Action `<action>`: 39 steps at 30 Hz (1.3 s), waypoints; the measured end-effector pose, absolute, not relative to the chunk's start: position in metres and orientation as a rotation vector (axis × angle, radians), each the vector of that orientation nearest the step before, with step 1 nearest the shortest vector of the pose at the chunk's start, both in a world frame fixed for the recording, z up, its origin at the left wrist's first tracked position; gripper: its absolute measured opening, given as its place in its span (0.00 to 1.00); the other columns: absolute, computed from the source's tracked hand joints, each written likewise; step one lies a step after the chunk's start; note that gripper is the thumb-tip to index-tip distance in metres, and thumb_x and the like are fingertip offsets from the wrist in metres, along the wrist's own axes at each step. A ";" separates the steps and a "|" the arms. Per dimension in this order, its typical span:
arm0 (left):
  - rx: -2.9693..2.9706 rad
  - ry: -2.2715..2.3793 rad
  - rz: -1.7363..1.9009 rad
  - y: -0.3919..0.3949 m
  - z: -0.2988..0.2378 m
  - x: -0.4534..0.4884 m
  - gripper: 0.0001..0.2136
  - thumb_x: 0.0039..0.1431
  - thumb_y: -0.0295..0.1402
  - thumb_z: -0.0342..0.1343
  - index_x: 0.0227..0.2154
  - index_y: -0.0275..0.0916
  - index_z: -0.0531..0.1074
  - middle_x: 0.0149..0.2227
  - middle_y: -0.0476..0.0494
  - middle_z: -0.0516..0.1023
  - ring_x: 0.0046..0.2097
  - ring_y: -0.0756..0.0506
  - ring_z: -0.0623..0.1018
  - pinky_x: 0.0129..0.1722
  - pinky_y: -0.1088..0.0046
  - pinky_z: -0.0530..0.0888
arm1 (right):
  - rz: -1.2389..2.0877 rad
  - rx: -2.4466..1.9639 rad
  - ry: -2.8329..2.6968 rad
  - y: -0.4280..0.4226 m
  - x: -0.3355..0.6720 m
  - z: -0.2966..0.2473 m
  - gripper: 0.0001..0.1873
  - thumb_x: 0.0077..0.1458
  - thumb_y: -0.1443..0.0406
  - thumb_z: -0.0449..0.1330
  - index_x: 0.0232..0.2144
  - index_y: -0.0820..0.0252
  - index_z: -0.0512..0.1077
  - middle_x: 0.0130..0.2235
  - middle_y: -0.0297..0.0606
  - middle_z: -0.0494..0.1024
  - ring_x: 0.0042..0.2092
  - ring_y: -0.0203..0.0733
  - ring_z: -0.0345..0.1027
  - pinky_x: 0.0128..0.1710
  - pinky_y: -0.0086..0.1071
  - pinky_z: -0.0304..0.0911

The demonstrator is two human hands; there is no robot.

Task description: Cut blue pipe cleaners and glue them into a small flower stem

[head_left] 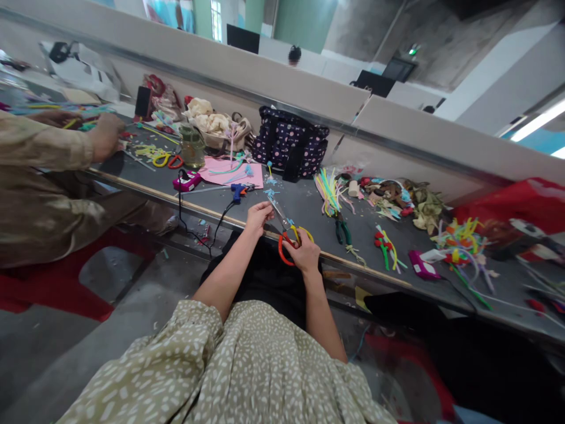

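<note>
My right hand grips a pair of scissors by their red and yellow handles, with the blades pointing up and left over the grey table. My left hand is pinched shut near the blades, at the table's front edge, on something too small to make out. Small blue scraps lie on the table just beyond the scissor tips. A blue glue gun with a black cord lies to the left of my hands.
A pink sheet, a dotted dark bag, a pink gadget, coloured pipe cleaners, green pliers and craft pieces cover the table. At left another person's hand works over more pipe cleaners. A red chair stands below.
</note>
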State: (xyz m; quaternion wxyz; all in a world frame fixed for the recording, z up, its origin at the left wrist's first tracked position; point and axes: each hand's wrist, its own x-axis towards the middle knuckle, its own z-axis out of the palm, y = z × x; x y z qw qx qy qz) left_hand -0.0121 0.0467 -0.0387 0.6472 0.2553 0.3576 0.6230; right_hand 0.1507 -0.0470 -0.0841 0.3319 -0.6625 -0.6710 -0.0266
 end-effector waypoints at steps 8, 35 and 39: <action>0.574 0.841 1.413 0.047 -0.037 -0.012 0.09 0.38 0.24 0.67 0.25 0.33 0.75 0.20 0.50 0.73 0.22 0.54 0.71 0.25 0.77 0.70 | -0.070 -1.733 -1.750 -0.045 0.152 -0.087 0.32 0.52 0.45 0.59 0.50 0.61 0.71 0.29 0.39 0.78 0.33 0.46 0.73 0.35 0.35 0.63; 0.637 0.942 1.461 0.058 -0.042 -0.015 0.10 0.36 0.25 0.68 0.25 0.33 0.76 0.18 0.52 0.72 0.21 0.54 0.70 0.25 0.77 0.68 | -0.099 -1.791 -1.790 -0.037 0.150 -0.086 0.30 0.54 0.44 0.56 0.49 0.58 0.72 0.39 0.43 0.81 0.37 0.47 0.75 0.38 0.35 0.64; 0.643 0.952 1.444 0.059 -0.045 -0.018 0.11 0.35 0.26 0.70 0.25 0.32 0.76 0.19 0.50 0.73 0.22 0.54 0.71 0.26 0.76 0.70 | -0.097 -1.811 -1.812 -0.034 0.151 -0.087 0.29 0.55 0.45 0.56 0.50 0.57 0.72 0.39 0.42 0.81 0.37 0.47 0.75 0.38 0.35 0.64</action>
